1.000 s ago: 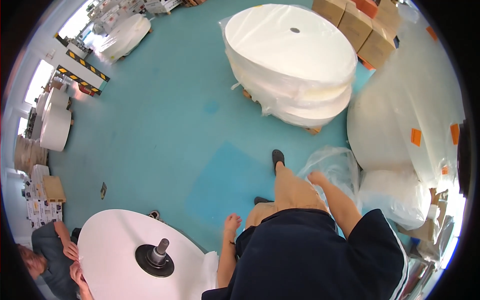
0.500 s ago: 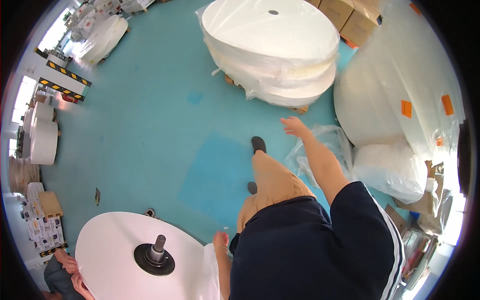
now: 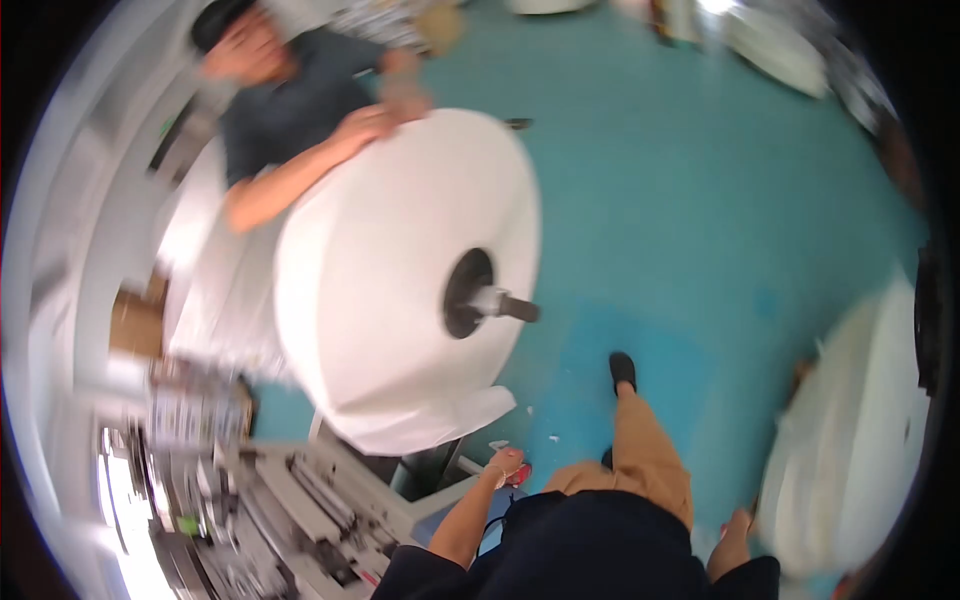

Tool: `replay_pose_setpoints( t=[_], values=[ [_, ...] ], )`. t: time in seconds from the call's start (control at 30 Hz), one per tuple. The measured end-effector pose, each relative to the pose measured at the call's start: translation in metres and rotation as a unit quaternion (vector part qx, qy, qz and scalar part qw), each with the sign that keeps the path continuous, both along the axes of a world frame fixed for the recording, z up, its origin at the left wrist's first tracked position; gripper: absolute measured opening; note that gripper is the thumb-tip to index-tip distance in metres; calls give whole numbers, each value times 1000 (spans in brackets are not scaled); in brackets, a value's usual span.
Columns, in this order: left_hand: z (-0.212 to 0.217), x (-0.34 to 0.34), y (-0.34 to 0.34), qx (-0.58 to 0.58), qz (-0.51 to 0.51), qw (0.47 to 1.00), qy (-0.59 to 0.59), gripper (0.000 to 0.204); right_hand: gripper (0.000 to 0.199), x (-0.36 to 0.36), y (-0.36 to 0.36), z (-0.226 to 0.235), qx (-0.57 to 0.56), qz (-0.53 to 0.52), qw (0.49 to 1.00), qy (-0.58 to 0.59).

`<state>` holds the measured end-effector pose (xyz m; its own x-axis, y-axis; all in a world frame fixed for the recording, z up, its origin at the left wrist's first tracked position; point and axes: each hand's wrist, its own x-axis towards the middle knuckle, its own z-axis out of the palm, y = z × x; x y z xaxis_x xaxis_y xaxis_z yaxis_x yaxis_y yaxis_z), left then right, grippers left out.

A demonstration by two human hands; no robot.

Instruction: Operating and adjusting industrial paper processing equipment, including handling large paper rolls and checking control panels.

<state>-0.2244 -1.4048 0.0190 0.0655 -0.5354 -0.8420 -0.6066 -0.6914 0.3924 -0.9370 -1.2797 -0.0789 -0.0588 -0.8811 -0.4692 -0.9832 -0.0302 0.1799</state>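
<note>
My left hand [image 3: 506, 462] hangs low, just below the loose white sheet end of a big white roll [image 3: 400, 250]. Its fingers look curled but are blurred, and a small red thing [image 3: 520, 476] shows right beside it; whether they touch cannot be told. The roll stands on edge, with a black hub [image 3: 466, 292] and a metal shaft [image 3: 515, 306] sticking out of its face. On my other side, my right hand [image 3: 737, 525] is down by a large wrapped white roll [image 3: 850, 440], its fingers smeared. A co-worker [image 3: 300, 110] rests both hands on the upright roll's top edge.
A grey machine with rollers [image 3: 310, 500] stands at the lower left, close to the roll. Cardboard boxes [image 3: 137, 322] and a wrapped white stack [image 3: 225, 290] lie behind it. The teal floor [image 3: 640, 200] stretches ahead, with paper scraps [image 3: 554, 438] near my feet.
My view has swung left, bringing the co-worker and the machine into sight. My right arm, stretched forward before, is now lowered at my side. The upright roll appears higher in view.
</note>
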Motion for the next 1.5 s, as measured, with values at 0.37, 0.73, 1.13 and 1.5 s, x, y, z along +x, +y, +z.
replay_pose_setpoints(
  t=[0.37,0.73,1.13,1.5],
  values=[
    [78,-8,52,62,499,864,10,30,31,344,-470,53,4,-188,819,-543],
    [111,-50,-52,-74,578,812,5,38,23,599,-572,287,116,177,749,-628],
    [110,-171,42,-127,914,258,288,49,25,640,-443,503,102,286,579,-757],
    [287,-246,112,-535,786,13,309,61,50,543,-122,332,382,721,237,-528]
  ],
)
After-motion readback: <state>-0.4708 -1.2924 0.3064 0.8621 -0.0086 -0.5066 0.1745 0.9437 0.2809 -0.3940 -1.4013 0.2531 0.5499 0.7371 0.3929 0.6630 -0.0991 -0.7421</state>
